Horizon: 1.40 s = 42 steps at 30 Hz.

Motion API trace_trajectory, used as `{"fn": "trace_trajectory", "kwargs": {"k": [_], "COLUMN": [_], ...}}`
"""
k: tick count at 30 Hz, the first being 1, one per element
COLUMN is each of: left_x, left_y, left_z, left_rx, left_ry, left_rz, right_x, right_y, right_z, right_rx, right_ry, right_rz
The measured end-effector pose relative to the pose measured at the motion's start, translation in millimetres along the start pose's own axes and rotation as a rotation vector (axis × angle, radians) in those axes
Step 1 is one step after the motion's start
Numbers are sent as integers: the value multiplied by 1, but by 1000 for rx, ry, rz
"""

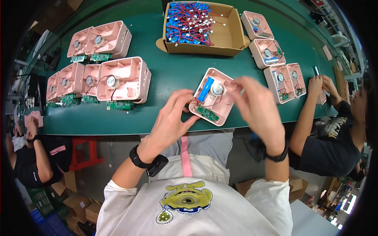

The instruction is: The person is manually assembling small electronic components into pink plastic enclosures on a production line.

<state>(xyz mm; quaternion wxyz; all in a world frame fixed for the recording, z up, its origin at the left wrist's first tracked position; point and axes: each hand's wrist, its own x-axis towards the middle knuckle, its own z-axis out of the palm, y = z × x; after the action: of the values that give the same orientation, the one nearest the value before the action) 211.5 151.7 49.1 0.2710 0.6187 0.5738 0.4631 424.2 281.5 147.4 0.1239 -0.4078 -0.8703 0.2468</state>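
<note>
A pink plastic housing (223,110) lies tilted near the table's front edge. Inside it are a blue cylindrical battery (205,89), a round silver speaker (217,90), thin wires and a green circuit board (208,114) along the near wall. My left hand (173,114) grips the housing's left corner between thumb and fingers. Close by the housing's right rim is my right hand (258,106), smeared by motion. Its fingertips are too blurred to show whether they touch the rim or hold anything.
A cardboard box (224,47) of blue batteries with red leads stands at the back. Pink housings (136,78) with hanging circuit boards stack at left; several housings (267,53) with batteries sit at right. A co-worker's hands (321,84) work beyond them; another person (33,157) sits far left.
</note>
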Motion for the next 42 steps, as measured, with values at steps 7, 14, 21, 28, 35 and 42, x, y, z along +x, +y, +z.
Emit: {"fn": "trace_trajectory", "kwargs": {"k": [7, 14, 21, 28, 35, 42], "left_x": [-4, 0, -56, -50, -50, -50], "left_y": [21, 21, 39, 12, -11, -19], "left_z": [39, 14, -60, -108, -132, -143], "left_rx": [-415, -138, 471, 765, 201, 253], "left_ry": [-50, -9, 308, 789, 765, 745], "left_rz": [-129, -37, 221, 114, -358, -303], "right_x": [-29, -44, -42, -37, 10, 106], "right_y": [-16, 38, 84, 110, -37, -130], "right_z": [51, 60, 46, 33, 47, 118], "right_rx": [-223, -528, -651, -728, 96, 66], "right_ry": [366, 463, 571, 635, 263, 49], "right_rz": [74, 155, 145, 152, -344, -713]}}
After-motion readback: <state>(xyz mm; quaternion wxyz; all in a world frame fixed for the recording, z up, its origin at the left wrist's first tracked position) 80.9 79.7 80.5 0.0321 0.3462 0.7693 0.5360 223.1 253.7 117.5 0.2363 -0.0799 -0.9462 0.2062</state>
